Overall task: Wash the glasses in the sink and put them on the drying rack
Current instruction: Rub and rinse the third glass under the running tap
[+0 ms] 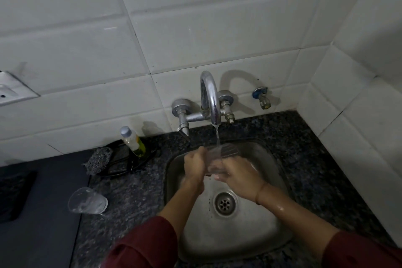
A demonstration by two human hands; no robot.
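The job looks to be in its middle. One glass [219, 154] is held over the sink [280, 180], right under the tap [210, 98], with a thin stream of water running onto it. The left hand [194, 164] grips its side and the right hand [237, 175] holds its lower part. The fingers [217, 178] of both hands are curled round the glass, not spread. This one is being rinsed and has not yet been set down to dry.

A second glass [88, 201] lies on its side on the table [134, 202], left of the sink, at the edge of a dark mat [43, 213]. It is wet, with drops or suds in it; I cannot tell whether it is washed or waiting. No drying rack shows clearly, though the dark mat along the table's left side may serve as one. So what is left is at least to finish this rinse and place both glasses.

A soap bottle [132, 140] and a scrubber [99, 160] sit on a dark tray [130, 165] at the back edge of the table, left of the tap. A small second tap [262, 98] sticks out of the wall near the back right corner. The sink bowl around the drain [225, 203] holds no other dishes. The lying glass could roll and sits in the path toward the mat.
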